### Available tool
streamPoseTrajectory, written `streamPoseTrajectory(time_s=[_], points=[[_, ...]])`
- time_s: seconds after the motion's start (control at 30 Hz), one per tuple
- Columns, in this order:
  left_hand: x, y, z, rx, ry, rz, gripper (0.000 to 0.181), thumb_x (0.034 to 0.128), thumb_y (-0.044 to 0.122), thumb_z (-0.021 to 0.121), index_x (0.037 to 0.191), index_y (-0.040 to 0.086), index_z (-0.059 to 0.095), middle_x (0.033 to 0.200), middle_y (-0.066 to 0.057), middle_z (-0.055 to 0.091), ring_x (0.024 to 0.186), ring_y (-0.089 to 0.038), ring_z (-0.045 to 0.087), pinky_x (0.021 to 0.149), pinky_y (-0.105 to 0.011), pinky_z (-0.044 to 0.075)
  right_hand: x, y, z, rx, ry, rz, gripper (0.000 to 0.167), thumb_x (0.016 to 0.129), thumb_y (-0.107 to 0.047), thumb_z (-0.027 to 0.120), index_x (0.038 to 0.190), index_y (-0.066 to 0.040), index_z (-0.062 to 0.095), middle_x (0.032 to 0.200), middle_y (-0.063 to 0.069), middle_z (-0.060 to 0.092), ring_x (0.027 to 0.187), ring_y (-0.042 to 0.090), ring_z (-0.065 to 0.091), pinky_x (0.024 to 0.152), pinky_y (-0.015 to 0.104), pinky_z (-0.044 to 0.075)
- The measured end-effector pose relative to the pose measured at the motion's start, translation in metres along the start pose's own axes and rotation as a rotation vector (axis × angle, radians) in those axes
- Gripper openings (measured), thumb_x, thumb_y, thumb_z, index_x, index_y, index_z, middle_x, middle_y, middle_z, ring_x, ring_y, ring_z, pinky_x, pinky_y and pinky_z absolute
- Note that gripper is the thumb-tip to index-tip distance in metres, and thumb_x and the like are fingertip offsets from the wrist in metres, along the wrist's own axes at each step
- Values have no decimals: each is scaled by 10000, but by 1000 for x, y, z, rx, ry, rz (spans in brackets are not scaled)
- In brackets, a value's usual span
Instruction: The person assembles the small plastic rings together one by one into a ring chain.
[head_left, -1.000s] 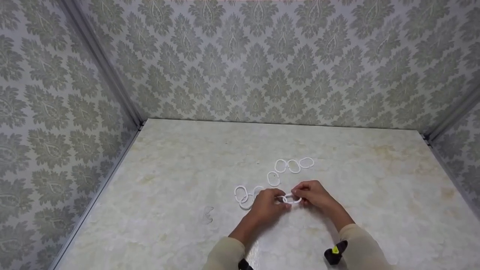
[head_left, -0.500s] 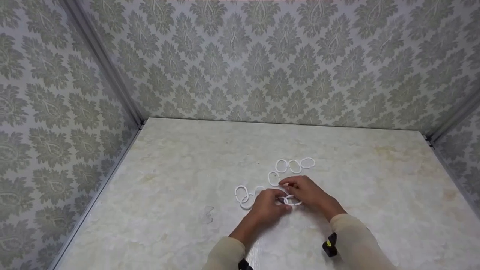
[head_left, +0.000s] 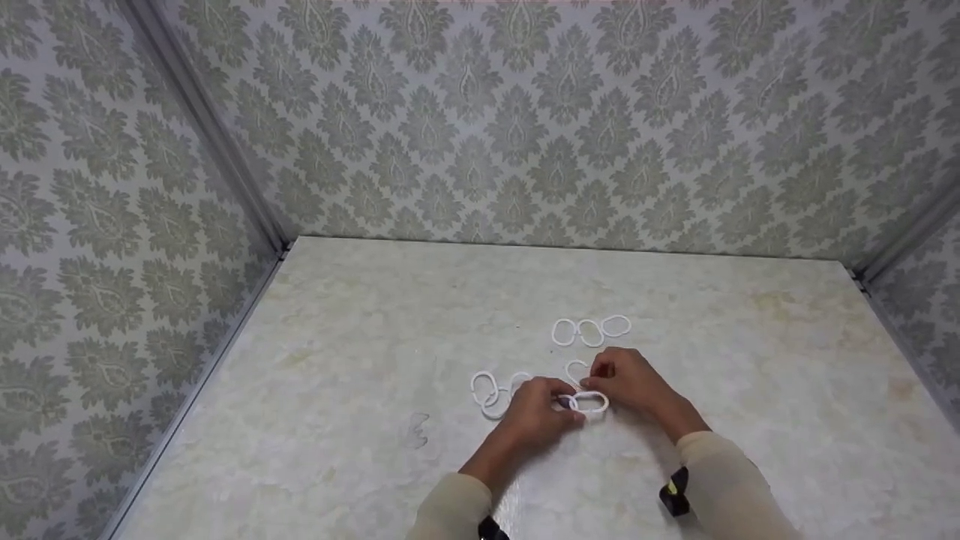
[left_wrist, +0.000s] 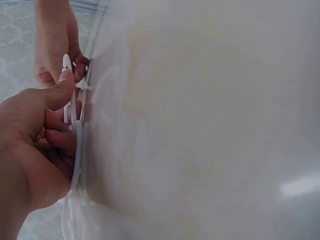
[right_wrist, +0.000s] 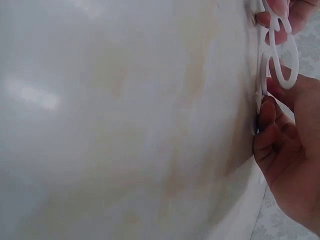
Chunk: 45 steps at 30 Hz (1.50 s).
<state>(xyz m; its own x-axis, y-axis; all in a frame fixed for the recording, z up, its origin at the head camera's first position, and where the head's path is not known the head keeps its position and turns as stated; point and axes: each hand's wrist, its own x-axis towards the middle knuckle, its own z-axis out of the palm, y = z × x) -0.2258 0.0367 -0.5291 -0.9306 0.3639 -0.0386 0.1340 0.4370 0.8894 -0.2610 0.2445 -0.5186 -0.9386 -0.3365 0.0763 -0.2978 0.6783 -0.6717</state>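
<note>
My left hand (head_left: pixel 534 409) pinches a chain of white plastic oval links near one end. The end link (head_left: pixel 607 403) sticks out to the right of its fingertips and is also plain in the right wrist view (right_wrist: pixel 296 65). More joined links (head_left: pixel 473 386) of that chain lie on the table to the left, partly hidden behind the hand. Just beyond the end link, my right hand (head_left: pixel 628 381) pinches a separate white link (head_left: pixel 568 370) with a gap in its loop. This link stands close to the chain; whether they touch cannot be told.
Farther back on the pale marbled table (head_left: pixel 360 315) lie 3 more white links (head_left: pixel 590 345) in a row, close together. A faint grey outline (head_left: pixel 418 430) marks the surface at left. Patterned wall panels (head_left: pixel 480 135) enclose the table's back and sides.
My right hand let go of the chain's end link, reached back to the nearest loose link, took it and drew it rightward and nearer. The left hand has stayed on the chain.
</note>
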Motion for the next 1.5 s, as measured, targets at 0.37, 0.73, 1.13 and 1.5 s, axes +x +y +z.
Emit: streamPoseTrajectory(time_s=[0.37, 0.73, 1.13, 1.5], points=[[-1, 0, -1, -18, -11, -30, 234, 807, 114, 831, 1027, 87, 757, 864, 42, 716, 794, -33, 578, 768, -218, 492, -10, 19, -20, 2, 37, 112, 71, 880, -81, 763, 918, -70, 704, 856, 61, 664, 770, 95, 531, 700, 216, 436], [-1, 2, -3, -5, -9, -43, 202, 808, 112, 837, 995, 100, 762, 858, 43, 712, 793, -44, 583, 771, -233, 496, -19, 9, -21, -51, 100, 344, 309, 923, -299, 732, 1055, -27, 665, 932, 95, 651, 837, 182, 546, 748, 310, 447], [5, 1, -7, -41, 27, -114, 224, 809, 102, 836, 1016, 125, 752, 890, 34, 706, 826, -84, 597, 781, -258, 497, -22, 2, -14, -59, 32, 327, 387, 833, -215, 840, 1116, -81, 613, 1050, 101, 663, 949, 212, 576, 864, 390, 481], [18, 1, -11, -59, 55, -74, 255, 797, 93, 847, 1034, 73, 754, 881, -8, 734, 806, -46, 599, 799, -229, 503, -31, 17, -5, 443, 213, 189, 353, 970, 18, 616, 1320, 57, 579, 996, 97, 695, 830, 24, 621, 767, 164, 514]])
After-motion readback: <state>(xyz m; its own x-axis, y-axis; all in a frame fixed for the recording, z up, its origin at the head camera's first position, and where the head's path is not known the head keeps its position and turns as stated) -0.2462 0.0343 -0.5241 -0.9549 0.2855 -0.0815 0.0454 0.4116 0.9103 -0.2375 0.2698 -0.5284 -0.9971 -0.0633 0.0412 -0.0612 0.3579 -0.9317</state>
